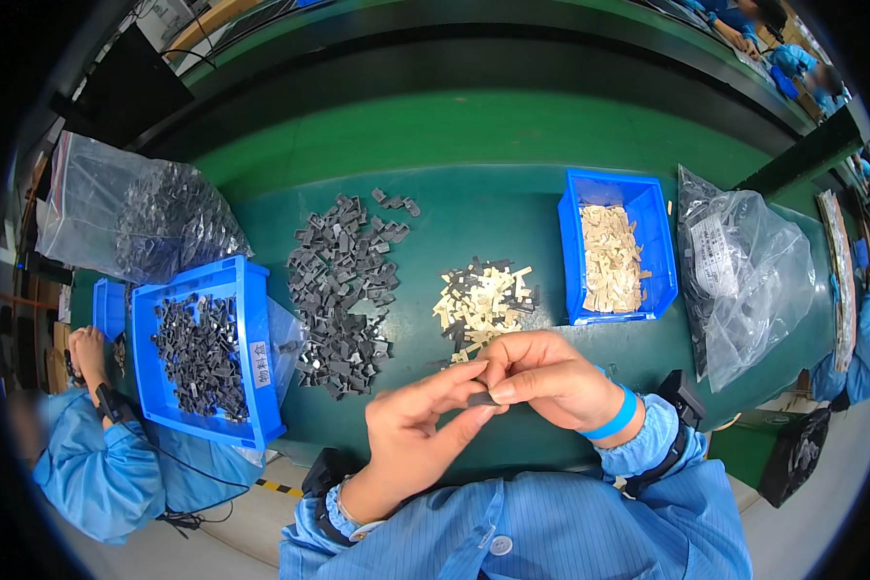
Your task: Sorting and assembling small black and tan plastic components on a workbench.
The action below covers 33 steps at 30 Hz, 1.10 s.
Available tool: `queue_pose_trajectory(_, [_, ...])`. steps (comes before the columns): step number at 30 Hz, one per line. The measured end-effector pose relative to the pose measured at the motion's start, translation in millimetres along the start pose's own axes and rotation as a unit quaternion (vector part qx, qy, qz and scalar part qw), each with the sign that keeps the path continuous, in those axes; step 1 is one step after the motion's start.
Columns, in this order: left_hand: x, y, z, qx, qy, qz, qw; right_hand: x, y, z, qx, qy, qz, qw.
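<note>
A small dark part (480,397) sits just below the centre of the frame, pinched between both hands. The left hand (418,425) closes thumb and forefinger on its left end; the right hand (541,375), curled with its fingertips together, grips it from the right and above. Both hands hover over the green table (512,208), clear of its surface.

Just above the hands lies a mixed heap of cream and dark pieces (481,302). To its left spreads a larger pile of grey pieces (343,290), and further left a blue bin (208,353) holds more dark ones. At upper right, a second blue bin (616,246) holds cream pieces, with a clear bag (749,266) beside it. A co-worker's hand (87,350) shows at the left edge.

The part is tiny and held only by fingertips, so a slip would likely drop it into the heap below, where it would be hard to pick out again. Uneven pressure could seat the pieces crooked.
</note>
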<state>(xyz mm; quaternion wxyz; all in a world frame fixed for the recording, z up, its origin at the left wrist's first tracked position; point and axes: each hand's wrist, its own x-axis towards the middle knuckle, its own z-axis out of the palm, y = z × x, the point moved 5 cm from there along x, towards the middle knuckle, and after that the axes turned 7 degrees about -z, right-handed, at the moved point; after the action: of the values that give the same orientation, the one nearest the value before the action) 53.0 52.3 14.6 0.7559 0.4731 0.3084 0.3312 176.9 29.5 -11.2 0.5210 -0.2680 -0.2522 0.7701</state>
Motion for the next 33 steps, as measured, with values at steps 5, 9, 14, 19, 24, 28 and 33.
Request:
queue_pose_trajectory(5, [-3.1,17.0,15.5,0.338,0.015,0.204,0.919,-1.9,-1.0,0.7,-0.124,0.011,-0.069,0.99])
queue_pose_trajectory(9, [-1.1,9.7,4.1,0.26,0.063,0.107,0.958,-0.7,-1.5,-1.7,-0.108,0.019,-0.093,0.99])
queue_pose_trajectory(14, [-1.7,-7.1,-3.5,-0.139,0.023,-0.051,0.989,-2.1,-7.9,6.4,-0.072,0.031,-0.129,0.989])
queue_pose_trajectory(19, [-7.9,-18.0,-5.2,-0.272,-0.01,-0.145,0.951,-0.9,-12.0,8.5,-0.176,0.0,-0.163,0.971])
queue_pose_trajectory(24, [-16.6,-23.6,-10.9,-0.312,-0.08,-0.171,0.931,2.2,-23.1,16.9,-0.473,-0.069,-0.316,0.82])
queue_pose_trajectory(28, [-31.5,-13.9,-19.2,-0.289,-0.042,-0.202,0.935,0.7,-26.8,28.0,-0.548,-0.087,-0.434,0.71])
queue_pose_trajectory(33, [-53.8,70.3,-103.3,0.074,0.252,0.231,0.937,3.6,-28.1,14.2,-0.677,-0.048,-0.364,0.638])
